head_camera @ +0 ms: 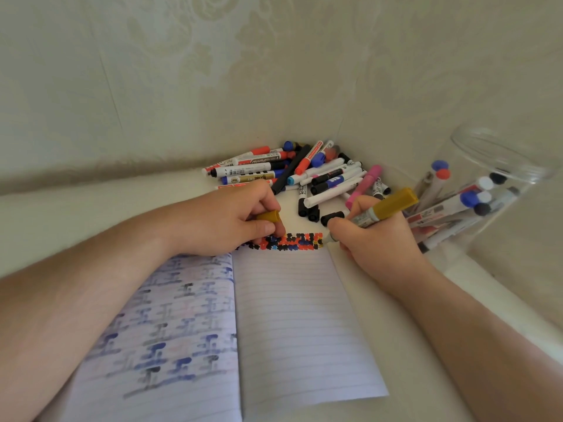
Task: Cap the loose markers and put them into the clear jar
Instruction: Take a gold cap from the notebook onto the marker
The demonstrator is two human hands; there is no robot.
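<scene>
Take the open lined paper notebook (292, 324) as your landmark; it lies flat under both your forearms, the left page covered in blue and grey strokes, and a band of red, black and blue test marks runs along the top edge of the right page. You seem to have it there to try each tip before capping.

Right of the notebook, the tall clear plastic jar (499, 166) leans away from you with its wide mouth open, which leaves it ready to receive. Inside it a bundle of mostly white-barrelled markers (457, 205) already stands slanted, with blue, red, white and black ends up.

Beyond the notebook's top edge, against the wall, sits the heap of loose mixed-colour markers (292, 172), still waiting.

Your right hand (377, 236), at the notebook's top right corner, has its fingers curled round the gold-ended grey marker (374, 213), bare tip down at the end of the band of marks, probably testing it.

Your left hand (231, 220), at the top of the spine, pinches the small gold cap (268, 216) between thumb and fingers, near enough to press on next
</scene>
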